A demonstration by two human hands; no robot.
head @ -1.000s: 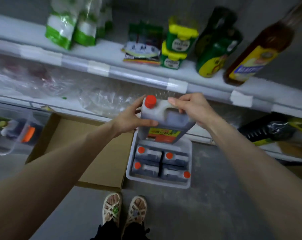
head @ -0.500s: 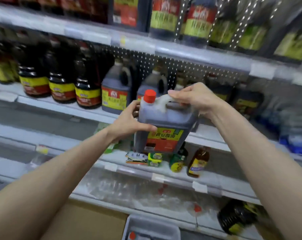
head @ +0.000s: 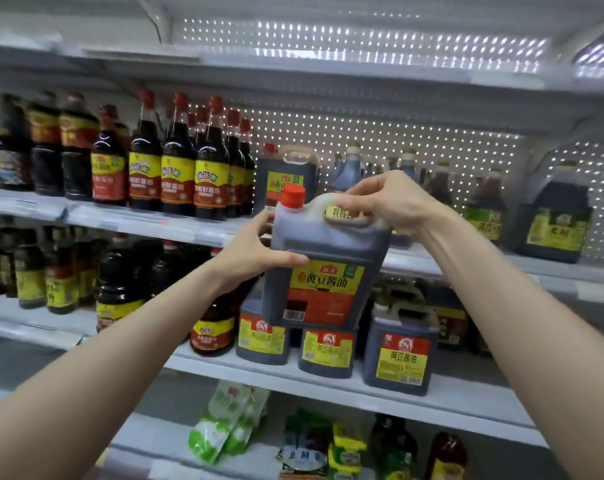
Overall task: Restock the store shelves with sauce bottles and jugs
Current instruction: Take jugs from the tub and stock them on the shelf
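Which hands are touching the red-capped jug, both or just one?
Touching, both. The head view shows the left hand gripping the side of the jug, thumb across its front, and the right hand curled over its handle.

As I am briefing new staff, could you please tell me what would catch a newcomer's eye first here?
First the dark sauce jug with its red cap, held up mid-view: the right hand grips its top handle, the left hand holds its side. Left of it, tall red-capped bottles line the upper shelf; just below it, yellow-labelled jugs stand on the next shelf.
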